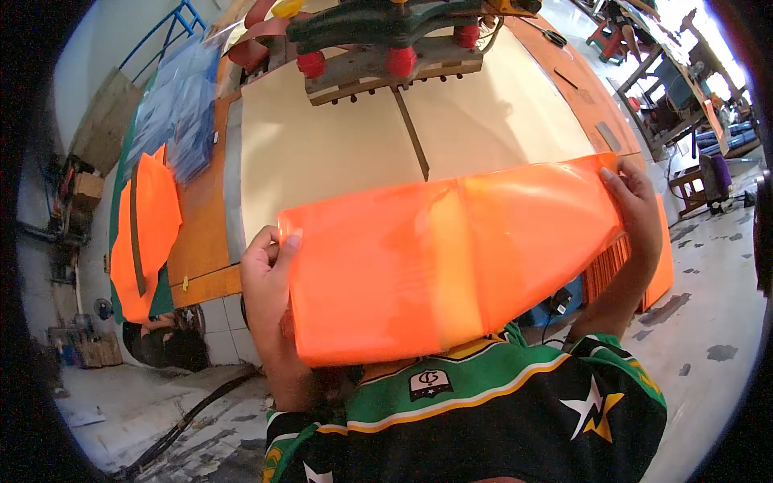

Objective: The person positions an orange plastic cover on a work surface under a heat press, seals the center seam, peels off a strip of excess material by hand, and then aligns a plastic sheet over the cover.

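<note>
A wide orange plastic sheet [362, 274], glossy and with a paler yellowish band near its middle, is stretched between my two hands. My left hand [270, 262] pinches its left upper corner, thumb on top. At the far right corner my right hand [632, 193] grips the sheet, its thumb over the edge. Just beyond the sheet lies a cream work surface [338, 153], with a thin dark strip [412, 133] on it whose near end almost meets the sheet's upper edge.
Over the far side stands a green press [362, 28] with red knobs and a wooden plate. Clear plastic sheets [173, 113] and an orange piece [149, 233] lie at left. A stack of orange sheets [605, 270] sits below my right arm. Scissors [554, 37] rest at far right.
</note>
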Tool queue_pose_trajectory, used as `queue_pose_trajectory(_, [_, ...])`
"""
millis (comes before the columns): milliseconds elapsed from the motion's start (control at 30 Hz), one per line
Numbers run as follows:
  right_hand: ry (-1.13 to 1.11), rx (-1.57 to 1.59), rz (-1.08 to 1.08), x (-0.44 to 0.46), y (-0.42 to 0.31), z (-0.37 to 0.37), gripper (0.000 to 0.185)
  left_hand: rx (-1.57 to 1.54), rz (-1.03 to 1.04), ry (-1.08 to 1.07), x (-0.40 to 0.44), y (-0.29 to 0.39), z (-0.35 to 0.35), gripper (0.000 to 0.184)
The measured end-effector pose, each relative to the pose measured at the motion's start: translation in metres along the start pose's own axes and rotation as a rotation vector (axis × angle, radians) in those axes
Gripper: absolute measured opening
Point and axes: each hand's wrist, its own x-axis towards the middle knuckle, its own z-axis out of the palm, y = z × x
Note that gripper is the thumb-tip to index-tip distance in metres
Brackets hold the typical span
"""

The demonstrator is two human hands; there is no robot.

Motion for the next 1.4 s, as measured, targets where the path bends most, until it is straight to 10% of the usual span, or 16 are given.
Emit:
queue_pose_trajectory(300, [-0.046,-0.037,0.116,0.028,0.020,0.014,0.030,0.745,0.113,0.000,0.029,0.007,0.010,0.035])
queue_pose_trajectory(733, [-0.353,-0.756,0.007,0.123,0.037,-0.008,0.026,0.920,0.178,-0.359,0.104,0.012,0.002,0.046])
queue_pose_trajectory(1067, [-0.646,-0.356,0.195,0.078,0.013,-0.002,0.022,0.878,-0.048,-0.486,0.079,0.016,-0.040,0.045])
queue_pose_trajectory(1400, [-0.441,-0.208,0.154,0.139,0.037,0.026,0.026,0.871,0.125,-0.298,0.144,-0.014,-0.049,0.044])
